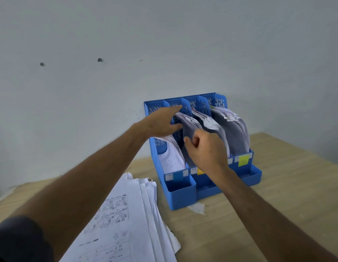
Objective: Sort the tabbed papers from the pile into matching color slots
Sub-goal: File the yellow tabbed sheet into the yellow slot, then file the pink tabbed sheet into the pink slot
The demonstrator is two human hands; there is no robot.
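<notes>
The left hand (pixel 161 121) reached to the blue file rack (pixel 183 193) that stood on the wooden surface (pixel 278 195) against the wall. Its fingers were straight and lay on the divider between the first and the second slot, touching the top of the papers there; I judge it was keeping the slot wide so that a sheet could go in. The right hand (pixel 206 148) was curled around the front edge of the bent papers in the second slot (pixel 189 125), thumb on one side and fingers on the other, probably to push a sheet down or to press the bundle together. The rack had four slots, and each of them already held a thick bundle of papers that curved forward. The front of each slot carried a color label: a blue label (pixel 177 175) on the first slot, a yellow label (pixel 200 171) on the second, half hidden by the right wrist, and a yellow-green label (pixel 243 160) on the fourth; the third label was hidden. The tab of the held sheet was not visible, so I cannot say if it matched. The pile of papers (pixel 130 220) still to sort lay on the surface near the person, fanned a little, with printed drawings on the top sheet.
</notes>
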